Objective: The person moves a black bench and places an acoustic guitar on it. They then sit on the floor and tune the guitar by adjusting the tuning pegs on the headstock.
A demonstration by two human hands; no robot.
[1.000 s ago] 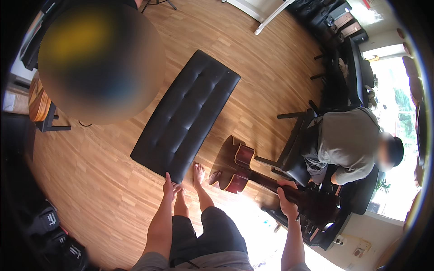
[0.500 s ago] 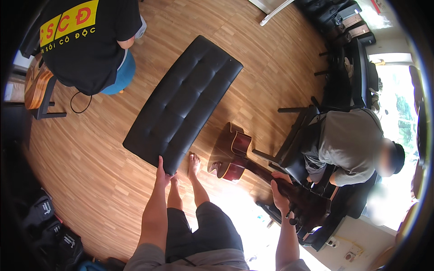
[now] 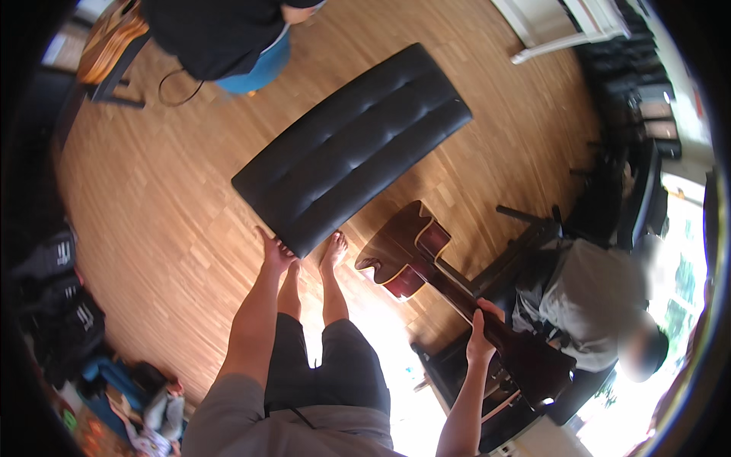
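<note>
A black padded bench (image 3: pixel 354 145) with a tufted top lies slantwise before me. My left hand (image 3: pixel 278 251) grips its near end, thumb up along the edge and fingers partly hidden by the corner. At my right, a dark reddish-brown acoustic guitar (image 3: pixel 400 244) with a cutaway body points its neck back toward me. My right hand (image 3: pixel 486 327) is wrapped round the neck just below the headstock (image 3: pixel 533 365). The guitar's body is low, close to the bench's right side; whether it touches the floor I cannot tell.
A seated person in grey (image 3: pixel 582 297) is close at the right, beside dark furniture. Another person in black (image 3: pixel 221 34) sits on a blue stool (image 3: pixel 263 68) at the far left, near a lighter guitar (image 3: pixel 114 46). A cable loop (image 3: pixel 180 87) lies on the wooden floor (image 3: pixel 152 198). Black bags (image 3: pixel 72 297) line the left.
My view has shifted and turned. The bench, with my left hand still on its end, has swung to a flatter slant, farther from the blue stool. The guitar stays in my right hand.
</note>
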